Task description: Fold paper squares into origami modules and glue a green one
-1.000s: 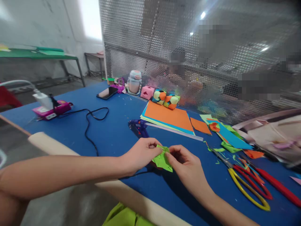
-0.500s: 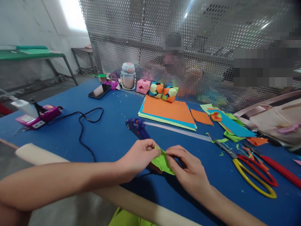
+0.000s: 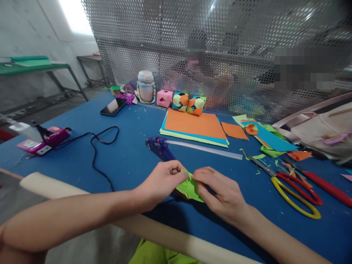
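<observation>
A folded piece of bright green paper [image 3: 189,187] is pinched between both hands, above the front part of the blue table. My left hand [image 3: 165,180] grips its left edge with thumb and fingers closed. On the other side my right hand [image 3: 220,190] pinches the upper right part of the same paper. Just beyond the hands lies a blue glue gun [image 3: 159,146], its lower part hidden behind the left hand and the paper. A long clear glue stick [image 3: 206,149] sticks out of its back toward the right.
Behind the glue gun lies a stack of coloured paper [image 3: 195,123], with folded paper balls [image 3: 196,105] and a bottle [image 3: 145,87] beyond. Scissors [image 3: 286,187] and paper scraps [image 3: 266,135] lie right. A black cord [image 3: 95,146] runs to a purple power strip [image 3: 46,139]; a phone [image 3: 113,106] lies back left.
The camera view has shifted slightly, so the table objects sit a little higher and further left. Both hands keep hold of the green paper, with only small finger movement.
</observation>
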{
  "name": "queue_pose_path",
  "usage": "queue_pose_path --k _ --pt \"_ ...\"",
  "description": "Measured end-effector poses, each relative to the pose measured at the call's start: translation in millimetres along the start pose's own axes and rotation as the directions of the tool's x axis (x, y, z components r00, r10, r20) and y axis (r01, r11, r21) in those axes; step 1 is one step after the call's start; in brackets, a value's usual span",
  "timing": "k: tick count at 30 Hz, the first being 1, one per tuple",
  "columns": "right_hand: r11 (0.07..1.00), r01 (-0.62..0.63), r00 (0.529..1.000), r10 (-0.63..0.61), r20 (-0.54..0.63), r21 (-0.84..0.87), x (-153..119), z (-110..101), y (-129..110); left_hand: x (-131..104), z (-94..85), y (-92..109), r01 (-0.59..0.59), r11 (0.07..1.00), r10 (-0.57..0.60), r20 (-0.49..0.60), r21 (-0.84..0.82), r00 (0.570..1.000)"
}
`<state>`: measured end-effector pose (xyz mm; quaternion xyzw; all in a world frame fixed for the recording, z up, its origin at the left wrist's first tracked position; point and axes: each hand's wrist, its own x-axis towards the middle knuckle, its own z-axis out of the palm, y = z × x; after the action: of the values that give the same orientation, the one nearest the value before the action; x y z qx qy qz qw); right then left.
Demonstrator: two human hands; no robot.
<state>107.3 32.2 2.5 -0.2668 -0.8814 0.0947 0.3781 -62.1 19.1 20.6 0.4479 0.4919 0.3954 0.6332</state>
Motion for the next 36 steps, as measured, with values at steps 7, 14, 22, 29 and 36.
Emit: queue_pose_path --k 7,14,22,29,36 --pt "0.996 0.08 0.996 -0.079 0.034 -0.037 -3.2 -1.3 1.9 1.4 -2.6 -3.0 -0.067 0.986 0.068 0.0 0.154 0.998" --pt "0.955 -0.255 0.965 0.26 -0.016 0.149 6.3 0.1 -7.7 -2.4 -6.7 -11.0 -0.243 0.861 0.27 0.001 0.447 0.963" --pt "0.989 -0.14 0.988 0.137 0.076 0.044 12.7 3.8 -9.0 -0.3 -13.6 -7.9 -0.349 0.639 0.386 0.107 0.685 0.916" --pt "1.0 0.0 0.978 0.005 0.207 -0.021 20.6 -3.1 -4.4 0.4 -19.4 -4.1 -0.388 0.535 0.449 0.137 0.75 0.883" --pt "0.999 -0.041 0.987 0.044 0.157 -0.021 26.4 -2.5 -6.9 -0.9 -20.9 -0.7 -0.395 0.611 0.461 0.098 0.685 0.882"
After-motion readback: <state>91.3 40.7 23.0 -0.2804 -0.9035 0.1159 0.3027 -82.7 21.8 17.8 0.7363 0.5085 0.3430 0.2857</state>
